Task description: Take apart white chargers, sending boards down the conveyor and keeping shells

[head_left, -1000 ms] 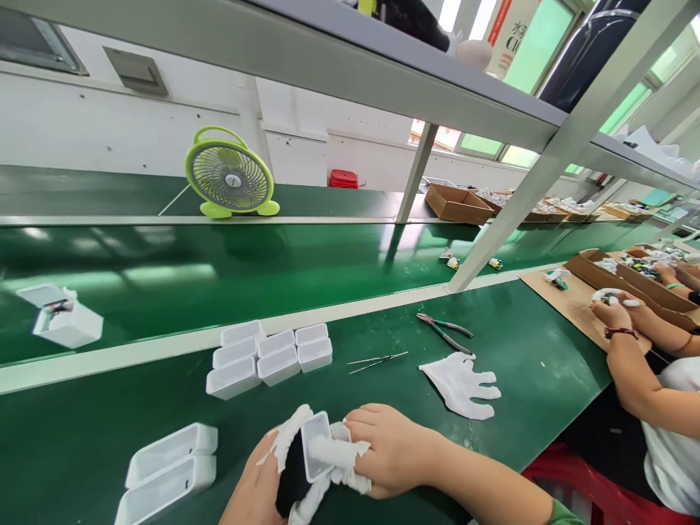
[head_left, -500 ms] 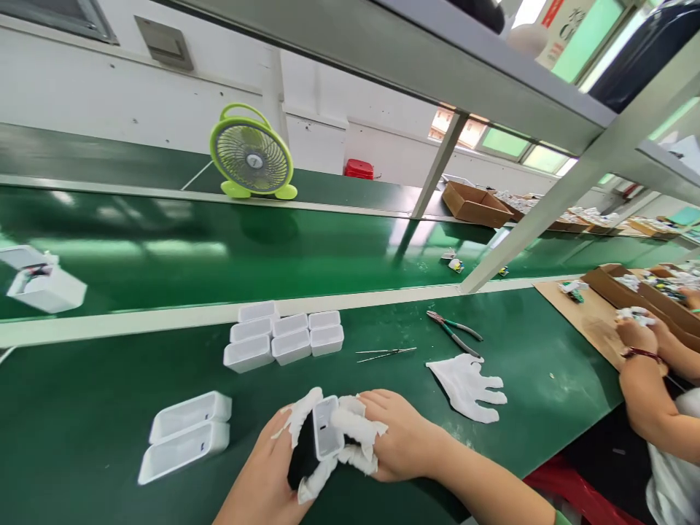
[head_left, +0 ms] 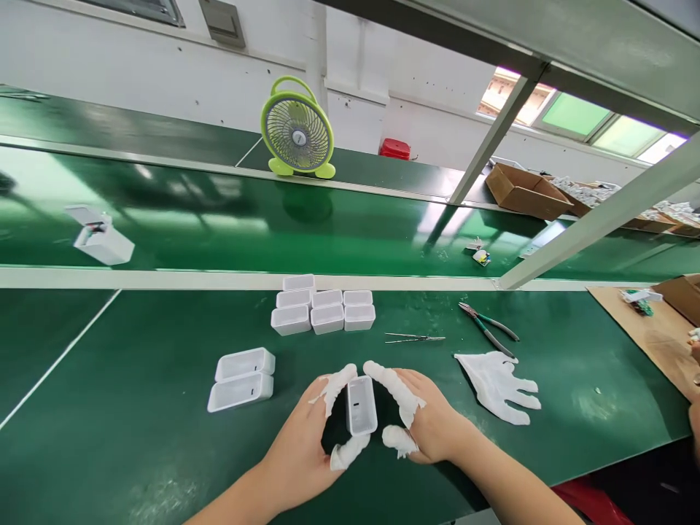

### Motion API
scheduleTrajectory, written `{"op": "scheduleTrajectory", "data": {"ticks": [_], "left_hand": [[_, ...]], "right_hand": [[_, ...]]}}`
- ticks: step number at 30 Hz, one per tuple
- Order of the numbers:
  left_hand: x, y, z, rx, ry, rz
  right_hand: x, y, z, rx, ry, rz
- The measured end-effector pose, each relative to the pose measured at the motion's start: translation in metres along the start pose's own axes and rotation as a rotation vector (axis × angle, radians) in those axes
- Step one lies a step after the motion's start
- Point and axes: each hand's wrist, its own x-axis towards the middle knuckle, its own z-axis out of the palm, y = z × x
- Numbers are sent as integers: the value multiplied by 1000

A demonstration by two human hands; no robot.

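A small white open-topped plastic box [head_left: 362, 410], with a dark slot in its bottom, is held between the thumb and fingertips of my left hand [head_left: 311, 437]. My right hand [head_left: 429, 419] is spread beside it on the right, thumb and forefinger apart, with the forefinger tip close to the box's upper corner. White covers wrap the fingers of both hands. To the left, two more white boxes [head_left: 240, 390] lie side by side, also with slots. Several similar boxes [head_left: 328, 319] stand in a cluster beyond my hands.
Tweezers [head_left: 414, 337], green-handled pliers [head_left: 488, 328] and a white glove [head_left: 500, 386] lie on the green bench [head_left: 147, 408]. A lidded white box [head_left: 106, 244] stands on the green strip behind. A slanted post [head_left: 590, 215] rises at right, and a fan [head_left: 298, 135] stands at the back.
My right fingers have come off the box and spread apart; the box stays in my left hand. The view has turned, so the bench things appear shifted right.
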Motion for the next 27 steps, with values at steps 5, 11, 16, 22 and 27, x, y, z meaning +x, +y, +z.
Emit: {"op": "scheduleTrajectory", "data": {"ticks": [5,11,16,22,27], "left_hand": [[2,0,-2,5,30,-14],[4,1,-2,65,30,34],[-10,-19,8,185,-28,93],[-29,-52,21,227,-75,72],[-33,-55,30,180,-34,7]], "right_hand": [[-1,-1,-3,37,-51,13],[-6,3,2,-4,-40,-4],[-13,10,14,-131,-193,-44],[-10,11,19,-178,-221,-134],[-9,8,15,-196,-210,-74]]}}
